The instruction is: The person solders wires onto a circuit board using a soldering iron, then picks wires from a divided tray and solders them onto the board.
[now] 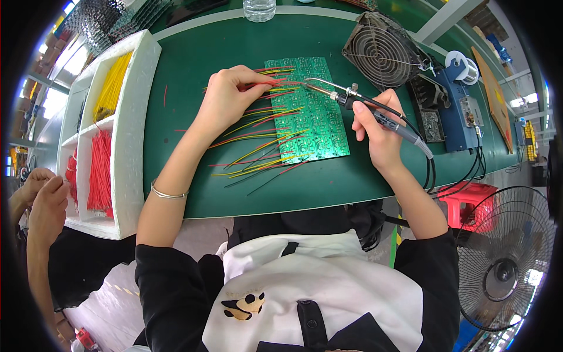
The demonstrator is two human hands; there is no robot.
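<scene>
A green circuit board panel lies on the green table, with red, yellow and black wires sticking out from it to the left. My left hand is over the board's upper left, its thumb and fingers pinching a red wire whose end reaches onto the board. In my right hand is a soldering iron, gripped like a pen. The iron's tip and a thin metal solder feed tube meet near the end of that red wire; whether they touch it is too small to tell.
A white foam tray of yellow and red wires stands at left, beside another person's hands. At right are a square fan, a blue soldering station and a solder spool. A water bottle stands at the far edge.
</scene>
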